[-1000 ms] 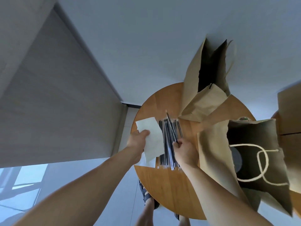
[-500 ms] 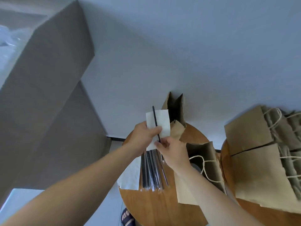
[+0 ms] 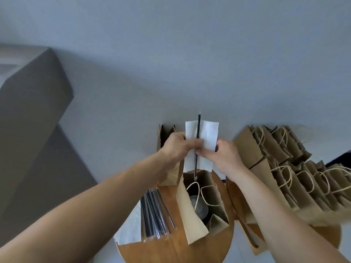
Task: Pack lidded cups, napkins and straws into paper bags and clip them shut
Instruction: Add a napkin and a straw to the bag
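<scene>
White paper napkin (image 3: 206, 138) and thin black straw (image 3: 197, 141) were held together above the open brown paper bag (image 3: 191, 223), which stood near the middle of the round wooden tabletop (image 3: 171, 249). The straw's long axis ran nearly upright, its lower tip hanging just over the bag's mouth, so the coming move looked like a straight drop downward. Inside the bag, a lidded cup (image 3: 199, 209) showed dimly between the twine handles.

The left hand (image 3: 178, 147) was closed on the napkin's left side, thumb pressed across its face. The right hand (image 3: 222, 154) pinched the napkin's right edge and the straw at mid-length. Both hands sat about equally near the bag's opening.

At the tabletop's left edge lay a bundle of wrapped black straws (image 3: 155, 213) beside a stack of white napkins (image 3: 131, 228). Off to the right, a row of flat brown bags (image 3: 284, 168) lay overlapped on a second surface.
</scene>
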`<action>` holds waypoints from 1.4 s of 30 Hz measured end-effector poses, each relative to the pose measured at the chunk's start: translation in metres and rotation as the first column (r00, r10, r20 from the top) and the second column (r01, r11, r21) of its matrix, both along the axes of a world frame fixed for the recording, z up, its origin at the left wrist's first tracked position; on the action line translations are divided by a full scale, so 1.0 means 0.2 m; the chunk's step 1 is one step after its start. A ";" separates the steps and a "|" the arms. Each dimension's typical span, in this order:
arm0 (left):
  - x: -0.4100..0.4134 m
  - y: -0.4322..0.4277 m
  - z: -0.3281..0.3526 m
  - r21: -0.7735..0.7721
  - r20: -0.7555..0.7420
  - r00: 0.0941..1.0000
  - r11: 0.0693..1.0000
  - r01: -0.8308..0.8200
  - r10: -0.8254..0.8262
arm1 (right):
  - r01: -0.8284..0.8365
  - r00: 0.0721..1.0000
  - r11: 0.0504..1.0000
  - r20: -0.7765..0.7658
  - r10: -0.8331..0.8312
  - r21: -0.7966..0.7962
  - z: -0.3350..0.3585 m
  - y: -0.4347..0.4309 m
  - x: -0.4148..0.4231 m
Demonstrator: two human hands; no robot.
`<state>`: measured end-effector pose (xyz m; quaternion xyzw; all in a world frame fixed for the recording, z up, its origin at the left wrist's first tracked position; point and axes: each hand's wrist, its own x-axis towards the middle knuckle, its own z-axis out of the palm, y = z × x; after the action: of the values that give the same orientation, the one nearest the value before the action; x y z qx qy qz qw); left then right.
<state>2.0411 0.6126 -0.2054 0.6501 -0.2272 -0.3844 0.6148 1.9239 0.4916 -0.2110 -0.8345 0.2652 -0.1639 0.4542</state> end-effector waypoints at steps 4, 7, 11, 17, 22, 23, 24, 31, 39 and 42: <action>-0.04 -0.10 -0.05 0.016 0.004 1.000 1.000 -0.007 0.007 | -0.036 0.999 0.999 -0.020 0.037 0.022 -0.02 -0.08 -0.05; -0.06 -0.14 -0.11 0.027 0.012 0.999 0.999 -0.036 0.036 | -0.066 0.998 0.998 -0.023 0.066 0.001 -0.07 -0.14 -0.04; -0.09 -0.14 -0.25 0.122 0.122 0.990 0.989 -0.083 0.068 | -0.064 0.996 0.997 -0.057 0.062 -0.032 -0.18 -0.22 -0.01; -0.19 0.01 -0.52 0.686 0.242 0.920 0.725 0.062 -0.308 | 0.110 0.993 0.986 -0.060 -0.103 0.123 -0.36 -0.29 0.08; -0.29 0.04 -0.62 0.727 0.198 0.941 0.685 0.046 -0.273 | 0.012 0.947 0.995 -0.321 0.022 0.103 -0.62 -0.14 0.07; -0.29 0.04 -0.62 0.714 0.157 0.965 0.699 0.035 -0.209 | -0.006 0.924 0.995 -0.379 0.043 0.100 -0.66 -0.13 0.05; -0.28 0.04 -0.60 0.710 0.118 0.980 0.704 0.028 -0.158 | -0.026 0.900 0.993 -0.430 0.073 0.114 -0.70 -0.12 0.03; -0.32 0.07 -0.58 0.648 -0.082 0.994 0.762 -0.001 0.072 | -0.316 0.654 0.947 -0.736 0.173 -0.058 -0.89 -0.08 -0.10; -0.35 0.12 -0.60 0.679 -0.064 0.993 0.734 -0.027 0.095 | -0.275 0.518 0.951 -0.813 0.268 0.139 -1.21 0.01 -0.05; -0.36 0.18 -0.61 0.670 -0.035 0.984 0.734 -0.107 0.176 | -0.174 0.557 0.970 -0.795 0.241 0.172 -1.28 -0.01 -0.02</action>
<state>1.9700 0.6493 -0.3267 0.8225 0.0047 -0.4230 0.3801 1.9198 0.4897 -0.4667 -0.8248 0.3488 0.2990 0.3297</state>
